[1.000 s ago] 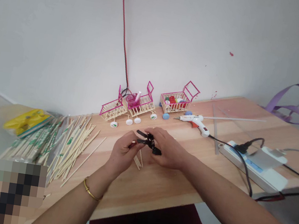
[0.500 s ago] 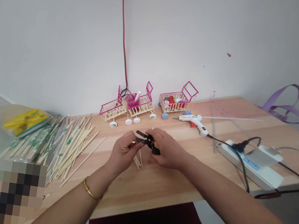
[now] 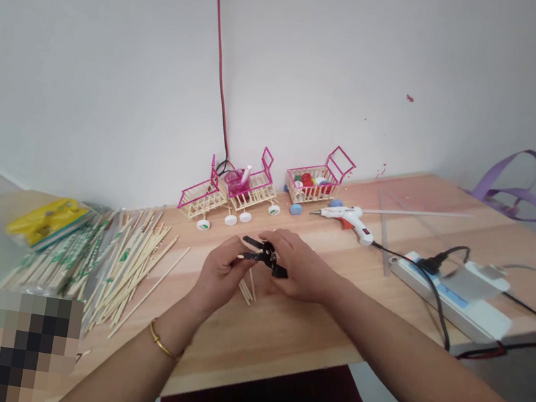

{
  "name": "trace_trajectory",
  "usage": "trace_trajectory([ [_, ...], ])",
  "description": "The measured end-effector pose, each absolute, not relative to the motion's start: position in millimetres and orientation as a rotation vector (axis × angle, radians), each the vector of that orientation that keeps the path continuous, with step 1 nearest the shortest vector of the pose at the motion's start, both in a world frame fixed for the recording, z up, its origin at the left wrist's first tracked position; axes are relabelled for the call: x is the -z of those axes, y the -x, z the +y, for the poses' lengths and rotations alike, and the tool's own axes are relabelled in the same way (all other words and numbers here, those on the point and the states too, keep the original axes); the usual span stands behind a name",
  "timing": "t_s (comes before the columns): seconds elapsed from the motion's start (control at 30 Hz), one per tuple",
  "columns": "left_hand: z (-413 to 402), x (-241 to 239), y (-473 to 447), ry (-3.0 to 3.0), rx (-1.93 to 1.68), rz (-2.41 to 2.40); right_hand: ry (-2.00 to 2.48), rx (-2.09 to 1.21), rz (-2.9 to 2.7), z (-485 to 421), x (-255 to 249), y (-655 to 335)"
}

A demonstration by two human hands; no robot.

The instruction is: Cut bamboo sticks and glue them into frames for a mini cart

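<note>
My right hand (image 3: 303, 267) is wrapped round black wire cutters (image 3: 267, 253), whose jaws point left and stand apart. My left hand (image 3: 219, 274) is closed in a pinch right at the jaws. A small pale end of a thin wooden stick (image 3: 240, 257) shows at its fingertips; the fingers hide most of it. Below the cutters, several short wooden sticks (image 3: 245, 290) lie on the table between my hands.
Several small stick-built carts (image 3: 251, 197) stand against the wall. A hot glue gun (image 3: 358, 224) and a power strip (image 3: 449, 299) with cables lie to the right. Loose sticks (image 3: 137, 269) and a yellow packet (image 3: 48, 220) are at left on the wooden table (image 3: 276, 350).
The cutters' jaws have spread wider, and the lower jaw has dropped a little towards my left fingertips. Both hands stay in nearly the same place.
</note>
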State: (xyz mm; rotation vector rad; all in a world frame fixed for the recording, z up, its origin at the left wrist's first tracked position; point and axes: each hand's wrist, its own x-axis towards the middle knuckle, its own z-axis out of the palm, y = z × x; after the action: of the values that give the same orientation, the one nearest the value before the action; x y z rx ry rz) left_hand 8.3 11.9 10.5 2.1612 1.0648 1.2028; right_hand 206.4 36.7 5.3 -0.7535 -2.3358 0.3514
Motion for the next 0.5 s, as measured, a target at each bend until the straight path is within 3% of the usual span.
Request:
trace_trajectory([
  [0.5, 12.8, -10.0, -7.3, -2.169, -1.198, 1.072, 0.794, -0.359, -2.326, 34.6, -7.9, -204.0],
])
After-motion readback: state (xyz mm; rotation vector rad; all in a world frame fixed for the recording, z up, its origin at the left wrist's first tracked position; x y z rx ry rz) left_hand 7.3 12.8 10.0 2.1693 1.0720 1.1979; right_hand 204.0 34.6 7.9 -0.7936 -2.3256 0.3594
